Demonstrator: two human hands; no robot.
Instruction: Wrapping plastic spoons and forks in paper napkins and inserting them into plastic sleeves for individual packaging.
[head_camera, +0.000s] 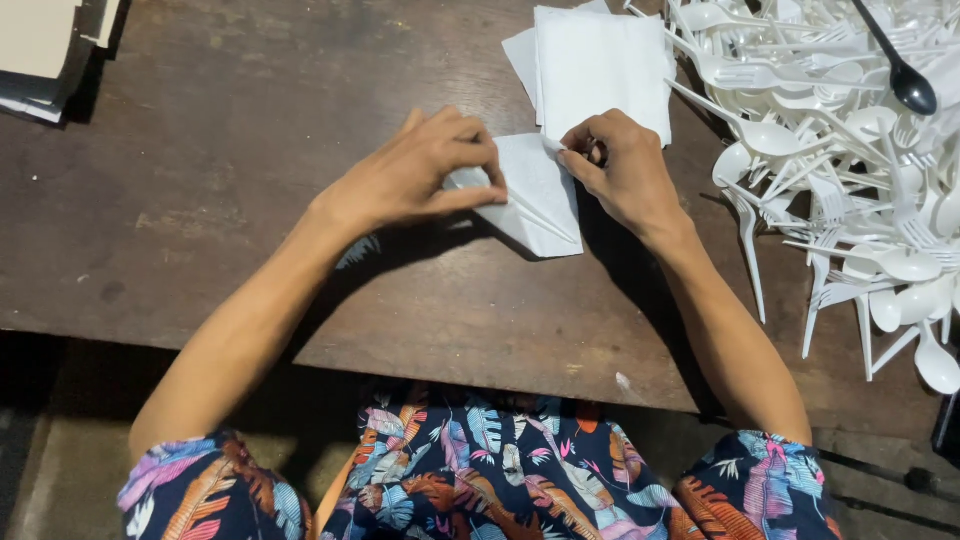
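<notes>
A white paper napkin (535, 195) lies on the dark wooden table (230, 180), folded around white plastic cutlery whose handle shows along its right edge. My left hand (420, 170) presses down on the napkin's left side, thumb along the fold. My right hand (620, 165) pinches the napkin's upper right corner between thumb and fingers. Just behind the hands sits a stack of flat white napkins (600, 65).
A large heap of white plastic spoons and forks (850, 150) covers the table's right side, with one black spoon (905, 80) on top. Books or boards (50, 45) lie at the far left corner. The table's front edge runs just before my lap.
</notes>
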